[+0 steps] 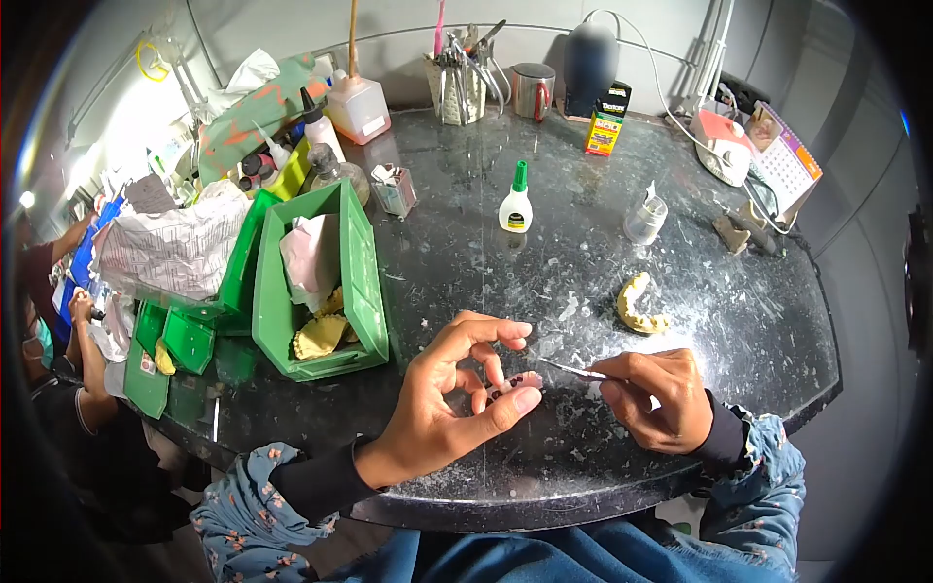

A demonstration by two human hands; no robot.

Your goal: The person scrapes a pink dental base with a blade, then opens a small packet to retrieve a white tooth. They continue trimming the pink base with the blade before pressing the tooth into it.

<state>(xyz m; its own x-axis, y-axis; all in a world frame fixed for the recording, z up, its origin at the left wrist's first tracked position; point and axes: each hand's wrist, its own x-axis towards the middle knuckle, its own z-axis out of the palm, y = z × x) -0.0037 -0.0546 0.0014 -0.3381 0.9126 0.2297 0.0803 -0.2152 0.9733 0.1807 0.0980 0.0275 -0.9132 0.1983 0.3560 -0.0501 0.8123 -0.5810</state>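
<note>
Plaster casts (319,335) fill the green bin (362,282); left hand (442,403) fingers clamp a denture (513,387), right hand (666,398) fingers a metal tool (573,368).

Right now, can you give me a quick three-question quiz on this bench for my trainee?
1. True or false: the left hand pinches a small dental piece between its fingertips.
2. What does the right hand hold? A) a glue bottle B) a thin metal tool C) a mug
3. Fill in: the loose yellow tooth cast lies on the dark table beyond the ____ hand.

Key
1. True.
2. B: the thin metal tool points its tip at the dental piece; the glue bottle and the mug stand untouched farther back.
3. Right.
</note>
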